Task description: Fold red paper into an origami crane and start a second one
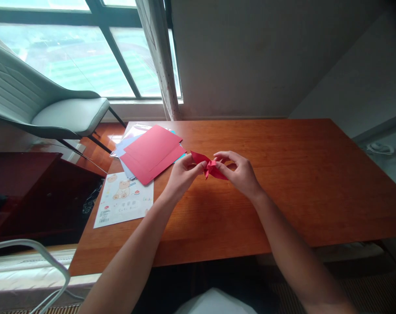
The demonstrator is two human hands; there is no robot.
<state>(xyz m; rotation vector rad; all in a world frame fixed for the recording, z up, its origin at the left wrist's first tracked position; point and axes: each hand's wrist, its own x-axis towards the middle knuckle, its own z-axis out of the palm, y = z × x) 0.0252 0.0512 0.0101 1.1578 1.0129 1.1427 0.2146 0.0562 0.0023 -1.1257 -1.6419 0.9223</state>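
Observation:
A small folded red paper piece [211, 166] with pointed flaps is held over the middle of the wooden table [282, 174]. My left hand [184, 172] pinches its left side between thumb and fingers, with one flap rising above the fingertips. On the other side, my right hand [238, 170] grips near its centre, thumb against the folds and fingers curled behind. A flap points down to the right under my right thumb. What the fingers do behind the paper is hidden.
Left of my hands lie red paper sheets [150, 152] over bluish sheets and plastic. Nearer me is a white printed sheet [124, 203] with a bear drawing. A pale chair [70, 115] stands by the window, beside a curtain [158, 56]. White tubing [50, 257] curves at lower left.

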